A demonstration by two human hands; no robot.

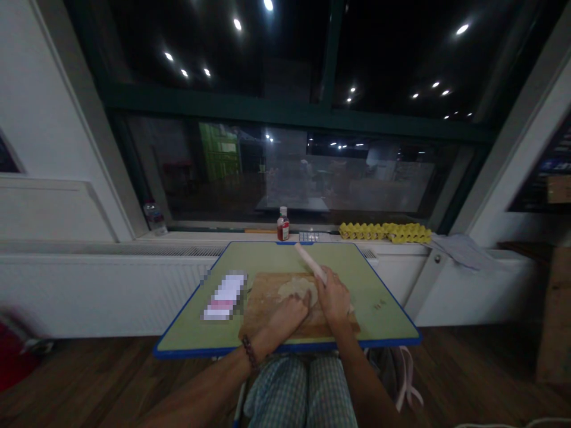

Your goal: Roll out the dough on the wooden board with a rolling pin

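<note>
A flat, pale sheet of dough (pixel 292 288) lies on a wooden cutting board (pixel 259 300). My left hand (pixel 289 316), with a beaded bracelet at its wrist, rests on the near part of the dough with its fingers a little apart. My right hand (pixel 334 300) is closed around the near end of a pale rolling pin (pixel 307 259). The pin slants away to the far left, its far end reaching toward the table's back edge. Part of the dough is hidden under my hands, and some shows just right of my right hand.
The board stands on a green folding table (pixel 196 330) with a blue rim. A blurred-out phone-like object (pixel 225 296) lies left of it. On the windowsill are a red-labelled bottle (pixel 283 224), a yellow egg tray (pixel 383 232), a clear bottle (pixel 154 217) and a grey cloth (pixel 464 251).
</note>
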